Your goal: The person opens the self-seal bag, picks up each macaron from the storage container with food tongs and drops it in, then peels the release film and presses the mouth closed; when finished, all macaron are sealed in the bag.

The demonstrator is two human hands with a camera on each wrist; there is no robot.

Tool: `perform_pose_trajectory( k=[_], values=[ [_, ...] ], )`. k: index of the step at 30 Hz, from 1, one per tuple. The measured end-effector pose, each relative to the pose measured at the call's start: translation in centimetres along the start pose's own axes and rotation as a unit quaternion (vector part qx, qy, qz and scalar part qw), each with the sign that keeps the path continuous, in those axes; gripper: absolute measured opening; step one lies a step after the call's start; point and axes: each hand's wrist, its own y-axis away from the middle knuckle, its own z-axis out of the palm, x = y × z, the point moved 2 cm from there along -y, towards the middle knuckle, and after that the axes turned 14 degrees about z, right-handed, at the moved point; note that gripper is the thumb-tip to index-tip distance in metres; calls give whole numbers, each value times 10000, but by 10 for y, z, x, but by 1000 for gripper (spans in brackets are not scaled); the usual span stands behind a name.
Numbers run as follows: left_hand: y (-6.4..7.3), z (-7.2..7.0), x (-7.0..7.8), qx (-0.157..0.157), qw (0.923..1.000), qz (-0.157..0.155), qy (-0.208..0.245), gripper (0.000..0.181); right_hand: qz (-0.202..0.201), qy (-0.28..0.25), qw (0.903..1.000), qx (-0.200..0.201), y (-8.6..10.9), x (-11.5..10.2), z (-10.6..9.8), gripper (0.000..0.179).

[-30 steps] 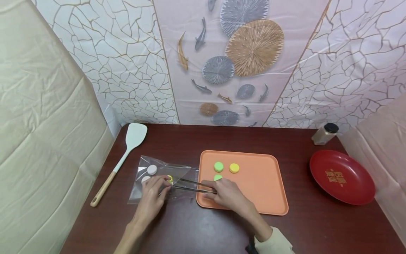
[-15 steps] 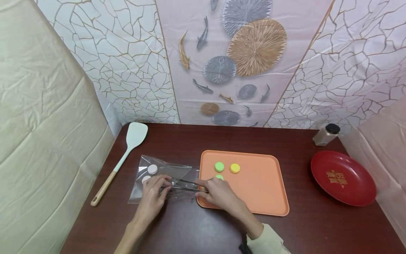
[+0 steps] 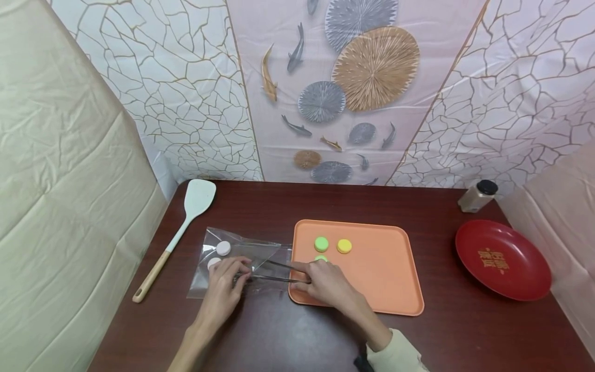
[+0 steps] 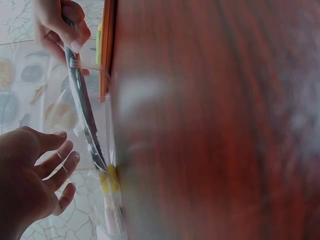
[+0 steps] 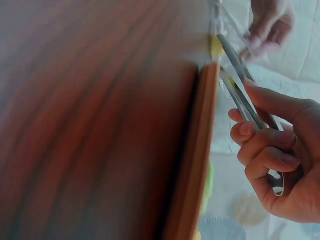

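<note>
My left hand (image 3: 225,287) pinches the upper film at the mouth of a clear plastic bag (image 3: 197,287). Two white macarons (image 3: 223,248) lie inside the bag. My right hand (image 3: 325,284) grips metal tongs (image 3: 274,279), whose arms reach into the bag and stand somewhat apart. At their tips sits a yellow macaron (image 4: 110,180) in the bag; from the head, my left hand covers it. Beneath my right hand is an orange tray (image 3: 381,274). It bears a green macaron (image 3: 321,244), a yellow macaron (image 3: 344,246) and another green one, partly covered by the hand.
A white spatula (image 3: 188,219) with a wooden handle lies left of the bag. On the far right are a red plate (image 3: 516,258) with gold characters and a black-capped jar (image 3: 477,196). Cloth walls surround the dark wooden table (image 3: 279,341).
My right hand moved left, pushing the tongs deeper into the bag, then drew slightly back as the tong arms spread. The yellow macaron slid left behind my left hand, which stayed put.
</note>
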Motion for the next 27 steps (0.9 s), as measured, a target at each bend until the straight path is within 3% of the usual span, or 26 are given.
perform_pose_trajectory(
  k=[5, 8, 14, 17, 27],
  values=[
    [0, 1, -1, -82, 9999, -65, -56, 28, 359, 41, 9987, -357, 25, -10, -44, 41],
    [1, 1, -1, -122, 9998, -107, -68, 29, 349, 106, 9987, -347, 37, 0, -58, 39],
    [1, 1, -1, -140, 9999, -78, -7, 28, -91, 486, 9987, 78, 60, 26, -84, 37],
    [1, 2, -1, -138, 9999, -80, 5, 29, -36, 493, 9988, 37, 72, 42, -95, 41],
    [1, 2, -1, -166, 9998, -140, 2, 29, 844, 170, 9962, 110, 105, 94, -117, 50]
  ],
)
